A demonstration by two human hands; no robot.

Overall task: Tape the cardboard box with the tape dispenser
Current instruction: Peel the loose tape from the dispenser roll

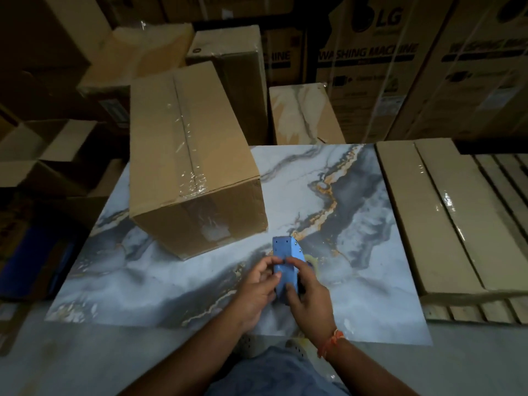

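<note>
A closed cardboard box (188,155) stands on the left part of a marble-patterned slab (357,224), its long side running away from the camera and its near end face turned toward the person. Clear tape, wrinkled and glinting, runs along the middle seam of the box top and folds down over the near edge onto the end face, where a pale patch shows through it. Just in front of the box's near right corner, but apart from it, both hands hold a blue tape dispenser (284,258) above the slab. The left hand (258,292) curls around the dispenser's left side, thumb and fingertips pinching its upper body; the right hand (310,295) wraps the right side from behind, its index finger laid across the top to meet the left fingers (an orange thread bracelet (331,342) sits at this wrist). The dispenser's flat blue front plate, dotted with small rivets, points toward the box, and a sliver of the yellowish tape roll (313,260) peeks out on its right. To the right of the slab lie long flat cartons (445,215) wrapped in shiny film, resting on wooden slats. Behind, more brown cartons are stacked, some printed with large lettering reading washing machine (368,52). Open, empty-looking boxes (54,150) sit in the dim area at left.
</note>
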